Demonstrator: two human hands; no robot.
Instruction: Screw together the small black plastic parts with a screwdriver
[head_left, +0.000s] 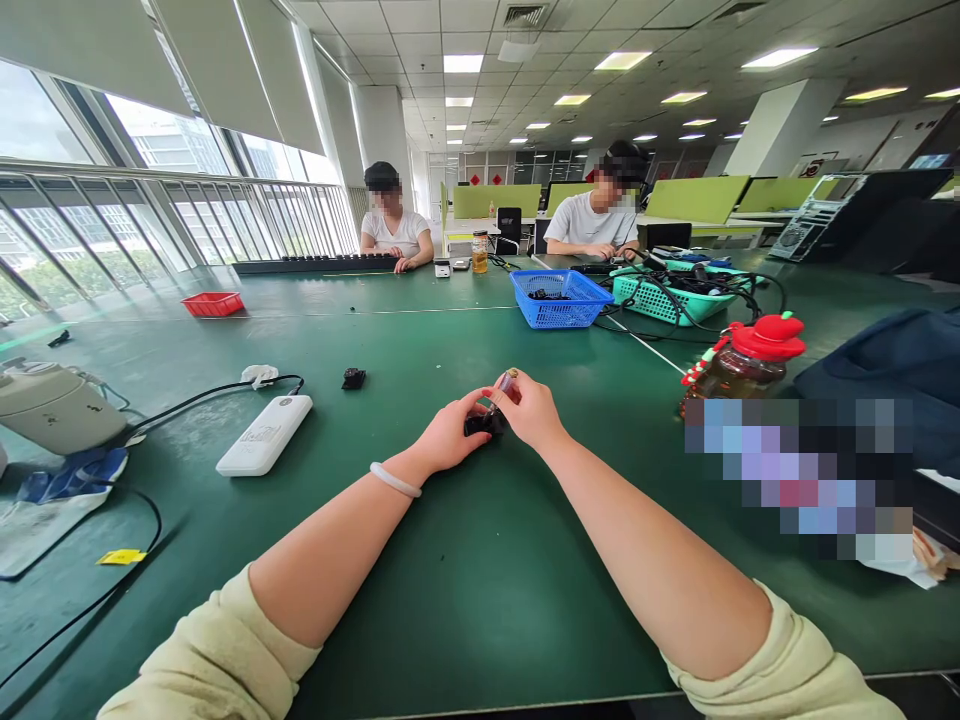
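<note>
My left hand (450,432), with a white bracelet at the wrist, is closed around a small black part (480,426) held low over the green table. Touching it from the other side is my right hand (534,410), whose fingers pinch a slim, short object (511,375) with a brownish top end. The fingers cover most of that slim object, so its kind does not show. Another small black piece (353,379) lies on the table to the left of my hands.
A white power bank (264,437) with a black cable lies left. Ahead stand a blue basket (561,312) and a green basket (660,300) heaped with cables. A red-lidded bottle (750,360) is at right, a red tray (213,304) far left. Two people sit across the table.
</note>
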